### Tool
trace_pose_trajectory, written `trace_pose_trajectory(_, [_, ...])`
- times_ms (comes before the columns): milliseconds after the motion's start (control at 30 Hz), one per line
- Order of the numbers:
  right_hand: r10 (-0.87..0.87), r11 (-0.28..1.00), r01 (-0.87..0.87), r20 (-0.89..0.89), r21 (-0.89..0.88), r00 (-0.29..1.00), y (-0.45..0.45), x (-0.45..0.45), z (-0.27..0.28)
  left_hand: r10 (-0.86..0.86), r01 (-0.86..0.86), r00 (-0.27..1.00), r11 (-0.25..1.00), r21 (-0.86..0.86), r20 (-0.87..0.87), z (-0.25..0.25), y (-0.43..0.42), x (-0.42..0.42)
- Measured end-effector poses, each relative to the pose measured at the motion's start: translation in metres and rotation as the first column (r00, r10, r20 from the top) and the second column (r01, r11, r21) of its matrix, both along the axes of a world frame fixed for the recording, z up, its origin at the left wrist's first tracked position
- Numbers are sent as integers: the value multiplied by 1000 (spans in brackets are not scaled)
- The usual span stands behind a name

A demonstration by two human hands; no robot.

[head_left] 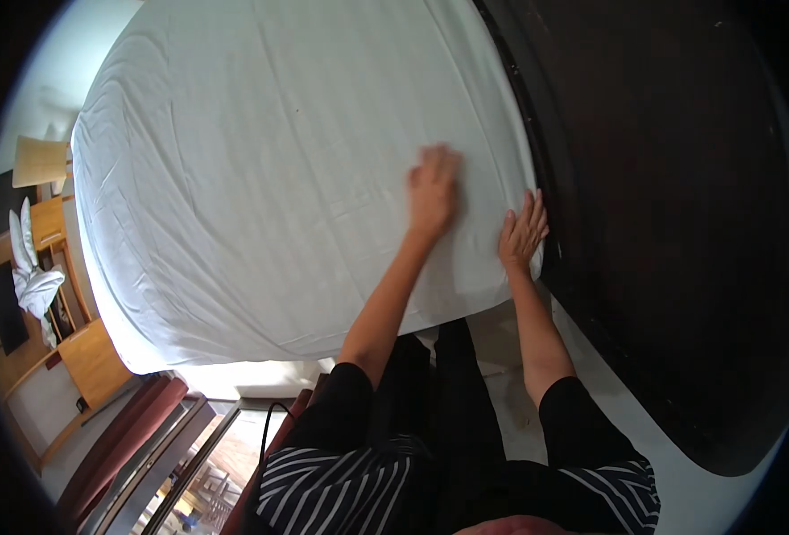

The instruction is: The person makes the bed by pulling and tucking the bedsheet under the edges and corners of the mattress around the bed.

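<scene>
Two bare hands work over a pale bedsheet [260, 178] that covers a mattress and wraps down its rounded corners. The left hand [435, 192] is over the upper face of the sheet, palm down, its grip loose and fingers extended; motion blurs it, so I cannot tell whether it touches the cloth. The right hand [524, 234] rests at the sheet's edge just beside a dark headboard [662, 196], its grip spread and pinching nothing. Fine creases run across the sheet, with deeper wrinkles along the side at picture left. Beyond that side are a table lamp [40, 161], a wooden bench [95, 357] and a white cloth [37, 290] with two ear-like points. Reddish curtains [131, 446] hang near the lower left.
</scene>
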State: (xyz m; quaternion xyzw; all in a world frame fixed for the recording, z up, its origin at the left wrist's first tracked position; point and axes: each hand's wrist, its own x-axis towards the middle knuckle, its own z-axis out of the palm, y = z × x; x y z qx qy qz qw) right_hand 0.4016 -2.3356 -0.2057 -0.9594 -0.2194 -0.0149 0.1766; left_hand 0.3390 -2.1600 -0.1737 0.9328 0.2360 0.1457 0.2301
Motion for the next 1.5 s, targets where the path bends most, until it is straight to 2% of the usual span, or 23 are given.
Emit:
trace_pose_trajectory(67, [19,1000,-20,50,15,999,0,1,-2,269,-258,961,958,126,-73,-14,27,-53])
trace_pose_trajectory(200, [44,999,-45,102,12,994,0,1,-4,419,-337,845,900,276,-332,-19,64,-186])
trace_pose_trajectory(233, [46,999,-48,103,12,994,1,1,-3,517,-445,806,850,281,-289,-28,72,-224])
trace_pose_trajectory(300, [53,999,-54,103,8,993,1,0,-1,716,-617,636,696,366,-289,-36,81,-293])
trace_pose_trajectory(333, [65,997,-68,117,20,991,1,1,-1,786,-703,506,614,358,-355,-34,82,-319])
trace_pose_trajectory(400, [84,995,-90,137,34,987,-1,1,-2,844,-828,336,476,295,-419,-26,85,-354])
trace_pose_trajectory(500, [88,996,-90,149,9,985,-1,1,-1,881,-869,259,391,302,-396,-33,85,-355])
trace_pose_trajectory(533, [89,996,-91,151,7,985,-1,0,-1,829,-801,458,541,257,-320,-35,74,-346])
trace_pose_trajectory(567, [95,995,-96,143,6,985,-2,-1,-1,742,-729,603,662,176,-294,-40,61,-332])
trace_pose_trajectory(600, [98,995,-100,136,5,986,-4,-1,0,630,-626,751,774,91,-197,-45,43,-313])
trace_pose_trajectory(633, [100,995,-101,129,4,987,-7,-4,1,473,-472,828,878,81,-301,-30,23,-290])
trace_pose_trajectory(667, [96,995,-96,123,-7,988,-13,-13,2,378,-382,840,921,71,-389,-17,0,-272])
trace_pose_trajectory(733, [80,997,-77,120,-29,990,-33,-35,1,319,-310,882,947,83,-347,-16,-16,-276])
trace_pose_trajectory(833, [-88,995,92,83,-44,993,-65,-91,-2,245,-228,912,970,88,-328,-23,-16,-291])
trace_pose_trajectory(867, [-179,971,178,-3,160,984,-73,-110,-9,225,-210,922,974,82,-315,-24,-14,-294])
trace_pose_trajectory(900, [-250,896,268,-98,354,963,-79,-127,-19,204,-189,932,979,78,-300,-25,-13,-296])
trace_pose_trajectory(967, [-267,670,509,-464,540,844,-96,-153,-42,177,-157,944,983,93,-279,-30,-12,-297])
trace_pose_trajectory(1067, [-293,582,687,-675,435,677,-116,-168,-87,176,-145,945,981,128,-275,-34,-14,-296])
trace_pose_trajectory(1167, [-205,360,853,-860,378,467,-106,-145,-78,170,-134,946,981,143,-278,-32,-17,-295])
trace_pose_trajectory(1267, [-120,132,919,-914,372,387,-107,-114,-87,180,-136,944,976,168,-278,-38,-17,-294])
trace_pose_trajectory(1367, [-180,261,964,-979,51,101,-112,-82,-75,196,-142,937,970,195,-290,-41,-18,-293])
trace_pose_trajectory(1467, [-143,457,763,-809,457,571,-151,-71,-209,210,-154,938,965,211,-274,-43,-20,-291])
trace_pose_trajectory(1500, [-87,408,798,-851,443,518,-153,-68,-205,213,-158,940,964,213,-266,-45,-20,-292])
